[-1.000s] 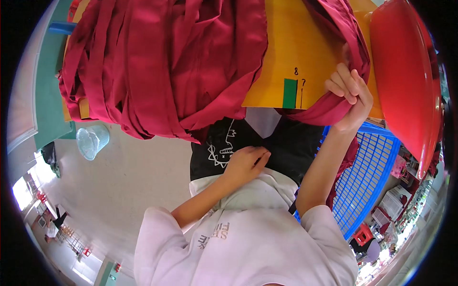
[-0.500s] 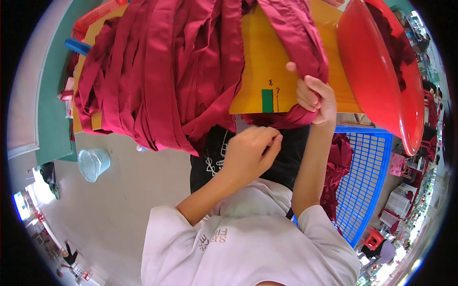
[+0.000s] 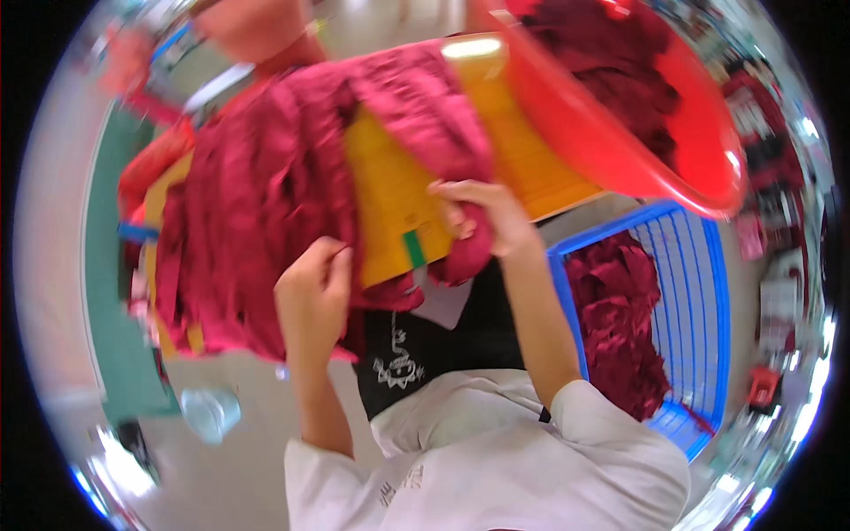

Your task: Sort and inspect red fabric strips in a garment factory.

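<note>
Many long strips of shiny maroon fabric [image 3: 266,203] are draped across a yellow board [image 3: 385,177] and hang over its near edge. My right hand [image 3: 496,217] is closed round a separate maroon fabric strip [image 3: 443,124] that runs back over the board, its lower part looping below the fingers. My left hand [image 3: 312,296] is curled up against the right side of the draped strips; what its fingers hold, if anything, is hidden and blurred. Between the hands a green mark [image 3: 413,250] shows on the board's near edge.
A large red basin [image 3: 558,115] of dark maroon cloth tilts at the board's right end. Below it stands a blue plastic basket [image 3: 699,292] with more maroon fabric [image 3: 615,327]. A pale blue bucket [image 3: 210,416] is on the floor at left.
The whole view has shifted, with more of the basin and basket showing. My left hand has moved left and up to the draped strips. My right hand still grips its strip.
</note>
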`<state>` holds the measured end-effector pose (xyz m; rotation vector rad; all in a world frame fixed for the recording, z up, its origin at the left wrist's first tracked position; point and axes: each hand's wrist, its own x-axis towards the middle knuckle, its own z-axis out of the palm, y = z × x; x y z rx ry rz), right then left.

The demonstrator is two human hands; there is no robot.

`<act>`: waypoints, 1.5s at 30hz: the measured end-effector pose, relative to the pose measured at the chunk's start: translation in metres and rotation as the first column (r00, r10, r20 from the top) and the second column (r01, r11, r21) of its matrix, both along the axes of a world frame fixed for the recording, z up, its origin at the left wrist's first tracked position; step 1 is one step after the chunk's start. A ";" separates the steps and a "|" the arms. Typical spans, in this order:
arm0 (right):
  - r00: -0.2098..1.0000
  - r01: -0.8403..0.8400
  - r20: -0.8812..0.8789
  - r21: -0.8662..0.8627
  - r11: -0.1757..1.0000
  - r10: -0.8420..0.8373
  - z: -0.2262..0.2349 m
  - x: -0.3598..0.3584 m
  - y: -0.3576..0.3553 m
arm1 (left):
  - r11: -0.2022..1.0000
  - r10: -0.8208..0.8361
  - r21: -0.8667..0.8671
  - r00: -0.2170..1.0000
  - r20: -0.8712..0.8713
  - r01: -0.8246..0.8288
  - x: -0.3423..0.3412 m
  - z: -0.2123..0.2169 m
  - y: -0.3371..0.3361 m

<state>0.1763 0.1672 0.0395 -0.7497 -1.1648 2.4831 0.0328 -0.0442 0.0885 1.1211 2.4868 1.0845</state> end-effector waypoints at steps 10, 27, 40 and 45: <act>0.981 -0.067 -0.185 -0.062 0.996 0.054 0.001 -0.004 -0.001 | 0.823 0.097 0.534 0.975 0.200 -0.191 -0.007 0.003 0.007; 0.966 -0.125 -0.225 0.018 0.992 0.125 -0.004 -0.001 0.005 | 0.898 -0.390 0.198 0.920 -0.052 0.392 0.067 0.005 0.066; 0.943 -0.108 -0.331 -0.202 0.973 0.036 0.001 -0.002 -0.001 | 0.978 -0.081 -0.208 0.845 -0.529 -0.036 0.005 -0.022 0.010; 0.993 0.116 -0.005 -0.138 0.984 -0.118 0.029 -0.011 -0.015 | 0.986 -0.023 0.163 0.972 0.235 -0.016 0.005 -0.001 0.020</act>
